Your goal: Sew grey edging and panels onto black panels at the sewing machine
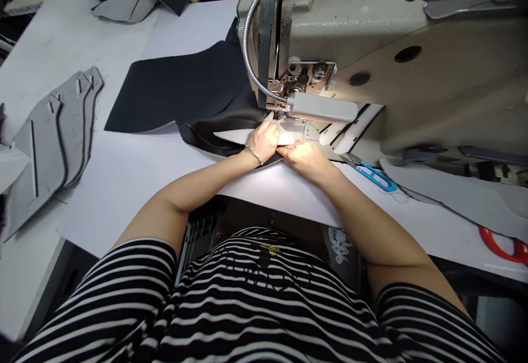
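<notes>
On my feed, a smooth black leatherette panel (206, 93) and its pale grey pointed lining (235, 137) lie on the white desk (124, 192), reaching the presser foot (281, 111) of a cream cast-metal sewing machine (330, 38). My left hand (263, 141) and right hand (306, 159) curl closed, pinching the lining's edge. Blue-handled snips (373, 177) lie just beside.

1. Bare left forearm (198, 186) slanting up and inward from the lower left of the head view, elbow out to the side.
2. Bare right forearm (371, 225) slanting up and inward from the lower right, mirroring the left.
3. Left wrist (252, 155) low and slightly bent.
4. Left hand (264, 140) palm down, knuckles uppermost, fingers curled forward and downward.
5. Right hand (307, 159) palm down and flatter, fingers pointing across toward the left hand.
6. Both hands close together, just beside each other near the middle of the view.
</notes>
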Demonstrator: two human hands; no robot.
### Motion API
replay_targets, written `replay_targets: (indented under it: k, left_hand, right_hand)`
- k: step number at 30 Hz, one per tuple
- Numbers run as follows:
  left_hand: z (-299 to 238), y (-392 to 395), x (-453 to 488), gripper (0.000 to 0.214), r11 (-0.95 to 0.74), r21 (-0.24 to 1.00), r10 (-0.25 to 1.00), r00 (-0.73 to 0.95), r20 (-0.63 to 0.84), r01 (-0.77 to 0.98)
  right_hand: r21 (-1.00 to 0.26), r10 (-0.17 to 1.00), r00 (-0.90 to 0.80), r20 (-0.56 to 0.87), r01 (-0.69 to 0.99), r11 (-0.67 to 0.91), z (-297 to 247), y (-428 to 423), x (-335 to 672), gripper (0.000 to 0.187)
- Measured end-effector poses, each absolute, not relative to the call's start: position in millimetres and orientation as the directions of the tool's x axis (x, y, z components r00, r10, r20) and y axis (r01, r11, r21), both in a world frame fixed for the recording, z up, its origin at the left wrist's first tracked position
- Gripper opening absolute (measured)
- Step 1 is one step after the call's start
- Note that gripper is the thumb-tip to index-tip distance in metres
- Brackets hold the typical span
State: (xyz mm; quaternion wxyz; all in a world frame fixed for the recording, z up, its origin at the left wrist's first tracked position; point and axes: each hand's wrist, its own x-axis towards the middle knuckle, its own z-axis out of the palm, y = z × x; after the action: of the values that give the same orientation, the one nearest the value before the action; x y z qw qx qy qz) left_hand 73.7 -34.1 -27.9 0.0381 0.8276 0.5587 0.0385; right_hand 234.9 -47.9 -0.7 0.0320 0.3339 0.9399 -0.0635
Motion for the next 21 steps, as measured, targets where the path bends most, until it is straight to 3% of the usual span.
replay_targets:
  k: [6,16,21]
  left_hand:
    - [-36,-30,59,0.027,-0.482,0.122,0.874,0.467,0.131,0.868]
    - [-17,-13,32,0.030,-0.633,0.134,0.773,0.630,0.073,0.762]
    - [-14,-22,29,0.032,-0.569,0.281,0.821,0.552,0.145,0.772]
  right_hand:
    - [-0.100,0.629,-0.770,-0.102,0.637,0.764,2,-53,228,0.037]
    - [0.044,0.652,-0.751,-0.109,0.651,0.758,-5,-64,174,0.040]
    - [0.075,0.692,-0.715,-0.100,0.688,0.722,-6,-65,154,0.038]
